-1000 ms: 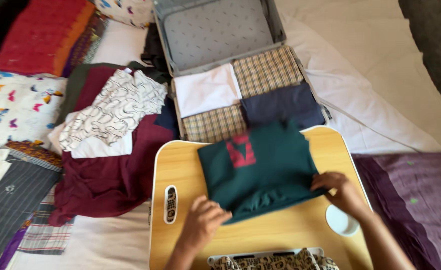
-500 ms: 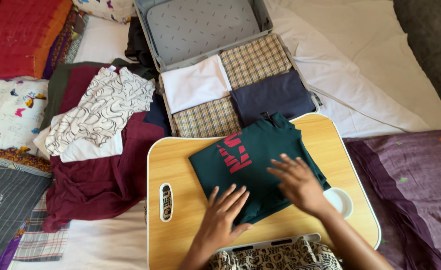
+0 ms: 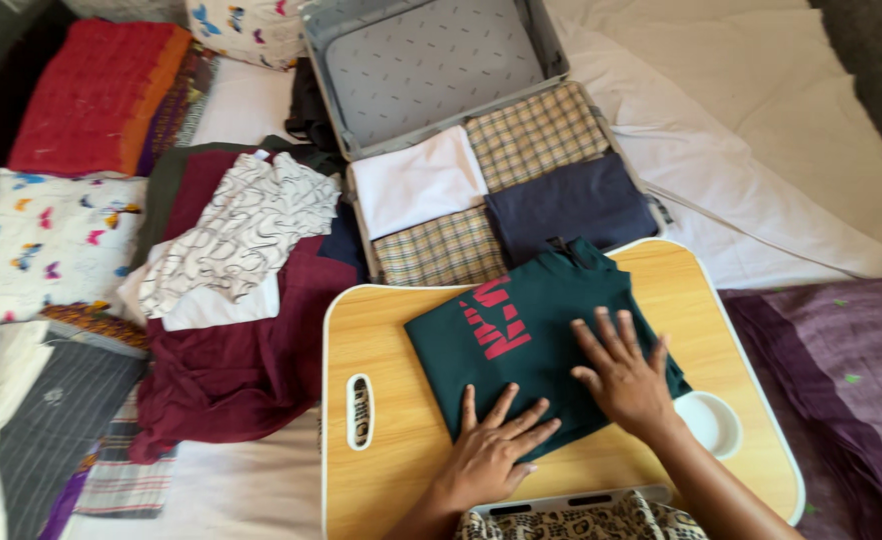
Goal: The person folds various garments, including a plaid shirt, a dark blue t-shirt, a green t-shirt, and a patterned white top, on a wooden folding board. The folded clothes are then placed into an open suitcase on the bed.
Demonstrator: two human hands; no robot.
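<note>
A folded dark green shirt (image 3: 536, 345) with a red print is lying on the wooden lap table (image 3: 391, 450). The left hand (image 3: 491, 455) and right hand (image 3: 626, 375) are pressing it, fingers spread flat. Its near edge is hiding beneath them.

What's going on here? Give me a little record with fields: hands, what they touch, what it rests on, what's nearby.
left hand: left hand flat, fingers spread, on the near edge of the shirt
right hand: right hand flat on the shirt's right part
item: folded dark green T-shirt with a red print
surface: wooden lap tray with white rim
behind: open suitcase holding folded clothes
left of tray: maroon cloth under a patterned white garment
</note>
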